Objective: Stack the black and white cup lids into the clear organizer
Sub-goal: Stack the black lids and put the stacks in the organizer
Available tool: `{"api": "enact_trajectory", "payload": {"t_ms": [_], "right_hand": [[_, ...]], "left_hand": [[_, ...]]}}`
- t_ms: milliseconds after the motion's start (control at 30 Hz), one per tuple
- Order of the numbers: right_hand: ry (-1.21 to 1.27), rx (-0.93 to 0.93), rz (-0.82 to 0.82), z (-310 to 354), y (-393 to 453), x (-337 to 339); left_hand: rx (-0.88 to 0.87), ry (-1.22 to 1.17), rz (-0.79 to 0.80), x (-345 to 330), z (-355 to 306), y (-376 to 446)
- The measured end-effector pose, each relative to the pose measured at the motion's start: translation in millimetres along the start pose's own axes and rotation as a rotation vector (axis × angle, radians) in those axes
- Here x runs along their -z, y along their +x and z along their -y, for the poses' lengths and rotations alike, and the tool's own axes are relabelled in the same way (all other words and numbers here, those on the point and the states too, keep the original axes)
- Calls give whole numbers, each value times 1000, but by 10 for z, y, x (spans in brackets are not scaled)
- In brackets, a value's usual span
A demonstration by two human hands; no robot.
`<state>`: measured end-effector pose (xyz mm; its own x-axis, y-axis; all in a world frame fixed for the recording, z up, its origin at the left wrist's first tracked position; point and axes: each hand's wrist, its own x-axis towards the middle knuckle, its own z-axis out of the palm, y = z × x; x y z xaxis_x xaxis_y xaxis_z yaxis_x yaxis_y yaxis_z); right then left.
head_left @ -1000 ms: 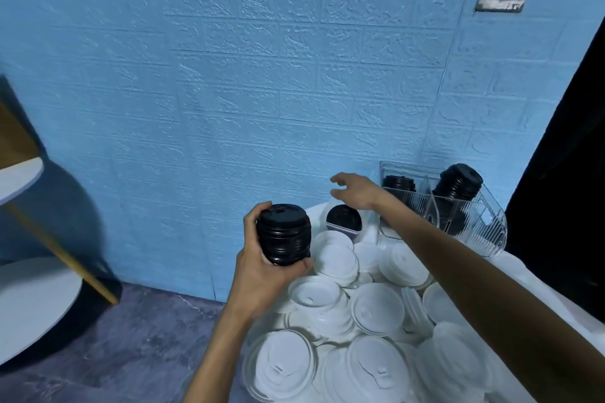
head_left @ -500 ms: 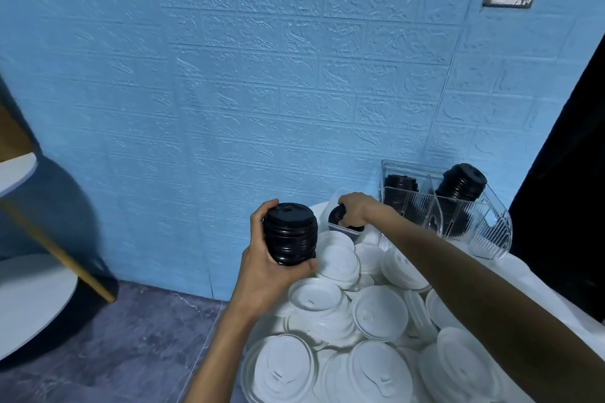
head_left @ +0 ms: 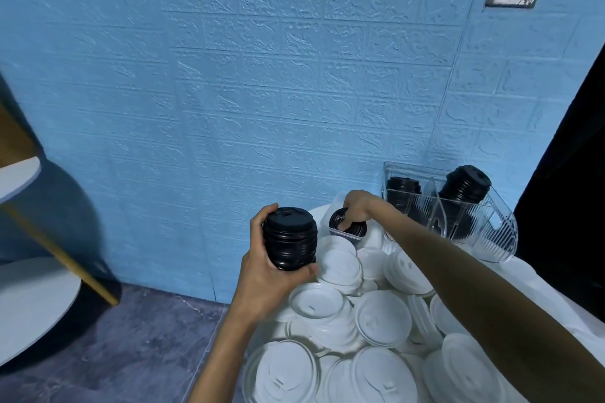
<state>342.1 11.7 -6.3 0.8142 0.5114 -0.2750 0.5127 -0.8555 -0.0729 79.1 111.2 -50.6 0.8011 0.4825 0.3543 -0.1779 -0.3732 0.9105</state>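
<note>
Hands are both busy over a heap of white lids [head_left: 370, 327] on a cloth-covered table [head_left: 543, 285]. Her or his left hand [head_left: 265, 275] wraps fingers and thumb round a short stack of black lids [head_left: 290, 239], held upright just above the heap. The right hand [head_left: 355, 208] reaches to the far edge and curls its fingers onto another black lid [head_left: 340, 222] sitting in a small clear tub. Just beyond, against the blue wall [head_left: 262, 75], the clear organizer [head_left: 491, 232] holds two black stacks in separate slots.

Black lid stacks [head_left: 290, 240]: four. Organizer [head_left: 474, 222]: one.
</note>
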Motion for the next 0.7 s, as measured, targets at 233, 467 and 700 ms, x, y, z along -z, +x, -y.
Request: {"api": "enact_trajectory", "payload": {"t_ms": [233, 467, 700], "right_hand": [[226, -29, -48, -9, -95, 101], [435, 51, -268, 49, -505, 478], [1490, 305, 144, 67, -1327, 690]], "left_hand": [[6, 8, -4, -19, -2, -11], [-6, -1, 0, -12, -76, -10], [-31, -4, 14, -63, -184, -41]]}}
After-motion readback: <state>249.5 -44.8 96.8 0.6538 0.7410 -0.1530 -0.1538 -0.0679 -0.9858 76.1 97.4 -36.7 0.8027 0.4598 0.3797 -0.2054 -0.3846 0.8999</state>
